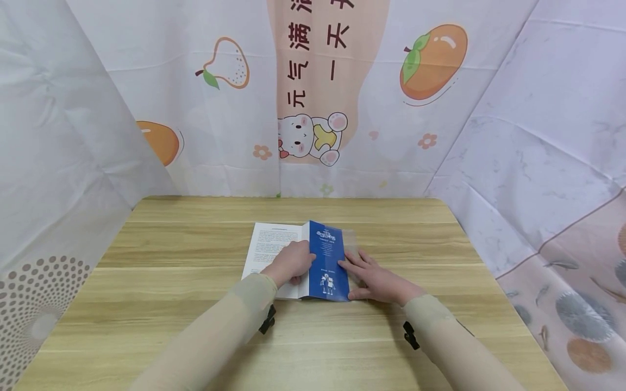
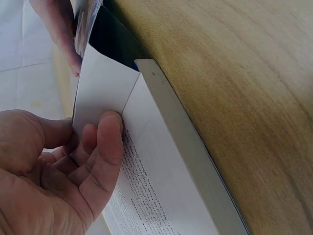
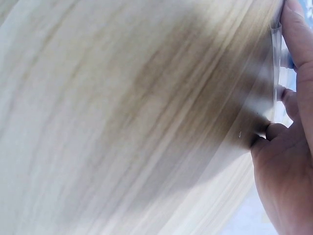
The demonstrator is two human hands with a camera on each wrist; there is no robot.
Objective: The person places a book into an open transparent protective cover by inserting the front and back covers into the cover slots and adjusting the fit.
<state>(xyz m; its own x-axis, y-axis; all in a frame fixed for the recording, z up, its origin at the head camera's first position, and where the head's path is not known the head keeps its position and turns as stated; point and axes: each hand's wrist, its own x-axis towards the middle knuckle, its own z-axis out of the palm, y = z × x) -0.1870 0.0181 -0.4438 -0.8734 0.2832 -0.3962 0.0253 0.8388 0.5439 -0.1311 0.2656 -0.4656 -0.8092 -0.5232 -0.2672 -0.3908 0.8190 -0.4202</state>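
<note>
A thick book (image 1: 270,244) lies on the table, its printed page to the left and a blue cover flap (image 1: 326,258) with white print to the right. Clear plastic film (image 1: 351,237) shows beyond the blue flap's right edge. My left hand (image 1: 292,259) pinches the fold beside the blue flap; in the left wrist view its thumb and curled fingers hold the white flap (image 2: 105,83), raised from the pages. With fingers spread, my right hand (image 1: 379,279) rests on the film and the blue flap's right edge. The right wrist view shows the film's edge (image 3: 276,73) by its fingers.
The wooden table (image 1: 195,244) extends around the book. Behind it hangs a white printed curtain (image 1: 235,108), with more cloth on both sides. A black wrist strap piece (image 1: 267,320) shows under the left forearm, another (image 1: 411,335) under the right.
</note>
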